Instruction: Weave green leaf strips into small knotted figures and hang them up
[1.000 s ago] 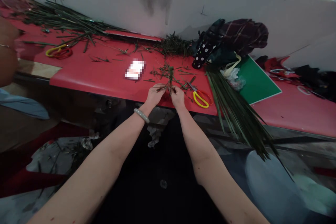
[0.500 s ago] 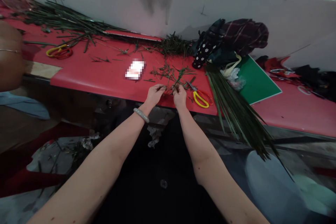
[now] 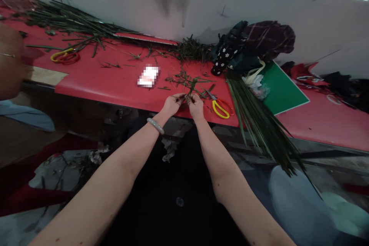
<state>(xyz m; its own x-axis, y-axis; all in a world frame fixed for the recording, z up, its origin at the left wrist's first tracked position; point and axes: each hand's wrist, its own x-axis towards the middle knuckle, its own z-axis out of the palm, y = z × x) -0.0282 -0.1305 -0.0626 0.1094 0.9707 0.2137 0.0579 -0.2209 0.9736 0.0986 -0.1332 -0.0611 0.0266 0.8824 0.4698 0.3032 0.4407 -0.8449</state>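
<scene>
Both hands meet at the table's front edge around a small woven piece of green leaf strips (image 3: pixel 192 84), whose body sticks up between them. My left hand (image 3: pixel 173 104), with a pale bangle (image 3: pixel 155 126) on its wrist, is closed with fingertips pinching the piece's thin strips. My right hand (image 3: pixel 196 107) grips the piece's lower part from the other side. Fingers hide the exact hold. Just right of my right hand lie scissors (image 3: pixel 220 109) with yellow and red handles. Loose leaf cuttings (image 3: pixel 180 78) are scattered behind my hands.
Long green leaves (image 3: pixel 259 123) hang over the red table's (image 3: pixel 121 88) front edge. Farther back are a dark cuttings pile (image 3: pixel 191 49), a floral-patterned black item (image 3: pixel 223 61) and a green board (image 3: pixel 288 92). Left are more scissors (image 3: pixel 65 57), a leaf bundle (image 3: pixel 75 21) and another person's arm (image 3: pixel 11 61).
My left hand has moved slightly right, closer to my right hand. The leaf piece now stands more upright and has shifted a little left. The scissors have stayed put.
</scene>
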